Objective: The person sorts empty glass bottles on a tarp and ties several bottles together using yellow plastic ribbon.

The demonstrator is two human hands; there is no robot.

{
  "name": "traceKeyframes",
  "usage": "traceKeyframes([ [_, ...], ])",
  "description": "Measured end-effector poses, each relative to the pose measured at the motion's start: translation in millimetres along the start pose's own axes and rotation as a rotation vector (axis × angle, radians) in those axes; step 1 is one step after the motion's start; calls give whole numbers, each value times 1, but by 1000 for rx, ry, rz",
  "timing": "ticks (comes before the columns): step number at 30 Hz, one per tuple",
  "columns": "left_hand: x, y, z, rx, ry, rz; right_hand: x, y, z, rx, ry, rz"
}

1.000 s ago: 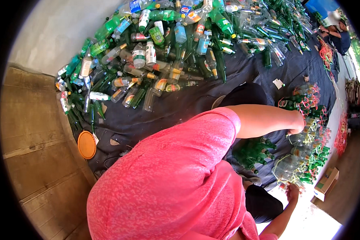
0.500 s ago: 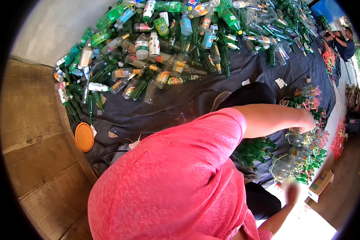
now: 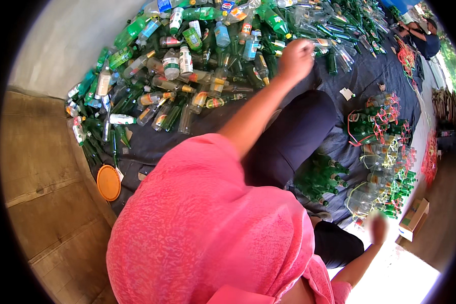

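Pink shirt [image 3: 202, 213], loose btls [image 3: 218, 83], L hand [image 3: 295, 60] now out at their edge; R hand [image 3: 378, 229] near the tied btls [image 3: 385, 164].
On my remote feed, L to R: orange disc [image 3: 109, 183] on the dark sheet [image 3: 157, 144], then the glass & plastic pile, where the L hand's just come over from the tied lot; as I read it, that splits the work betw. pile & bundles. L fingers look partly curled beside a clear btl; can't tell if they've got hold of it. Next, a green cluster [image 3: 321, 178] on the sheet, apart from both hands. R hand's a blur just by the lower end of the tied lot, w/ its pink & yellow string [image 3: 391, 152]; can't tell how far open, or if it's holding anything.
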State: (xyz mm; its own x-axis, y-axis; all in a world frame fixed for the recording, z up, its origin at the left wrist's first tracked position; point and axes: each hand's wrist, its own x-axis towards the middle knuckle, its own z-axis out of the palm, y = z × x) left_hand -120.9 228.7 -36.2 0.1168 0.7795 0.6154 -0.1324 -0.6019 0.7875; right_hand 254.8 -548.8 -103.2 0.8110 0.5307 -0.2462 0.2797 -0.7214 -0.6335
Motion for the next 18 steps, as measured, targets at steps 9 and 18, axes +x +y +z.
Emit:
traceKeyframes([
  [9,-310,-172,-331,858,-1664,-33,-15,-67,8,217,-28,287],
  [18,-364,-158,-453,1078,-1290,-1322,-25,-92,14,331,-79,514],
])
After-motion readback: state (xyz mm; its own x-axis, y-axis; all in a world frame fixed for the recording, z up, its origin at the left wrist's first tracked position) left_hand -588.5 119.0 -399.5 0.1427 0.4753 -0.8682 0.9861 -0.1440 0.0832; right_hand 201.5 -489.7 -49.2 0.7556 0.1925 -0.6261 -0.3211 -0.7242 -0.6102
